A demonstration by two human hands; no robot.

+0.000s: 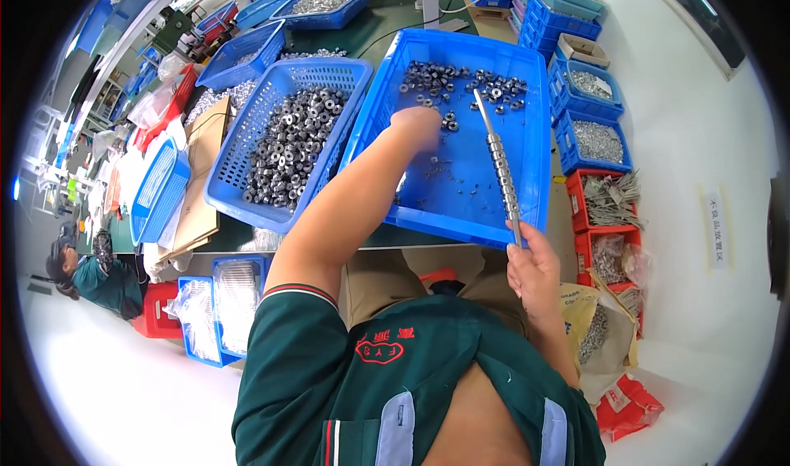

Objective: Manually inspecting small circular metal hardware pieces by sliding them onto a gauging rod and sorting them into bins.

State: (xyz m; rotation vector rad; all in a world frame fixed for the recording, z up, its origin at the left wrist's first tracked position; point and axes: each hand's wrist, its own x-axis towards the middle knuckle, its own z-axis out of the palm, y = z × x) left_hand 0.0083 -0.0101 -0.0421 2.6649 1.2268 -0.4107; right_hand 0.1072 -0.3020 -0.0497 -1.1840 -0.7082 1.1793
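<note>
My right hand (535,268) is closed around the lower end of a thin metal rod (484,112). Several shiny metal rings (501,170) are threaded in a row along it, and its bare tip points up and away over a blue plastic bin (473,157). Over the left part of that bin is my left hand (418,129), smeared by motion, its fingers largely hidden. Close to its fingertips lie loose metal rings (432,79). More rings are scattered at the bin's far right, with small dark bits on its floor.
Left of the bin, a perforated blue basket (222,178) holds many metal rings (300,141). Further baskets stand on the green table beyond. Along the right wall are stacked blue crates (591,141) and red crates (607,199) of metal parts. A person (107,281) is at the far left.
</note>
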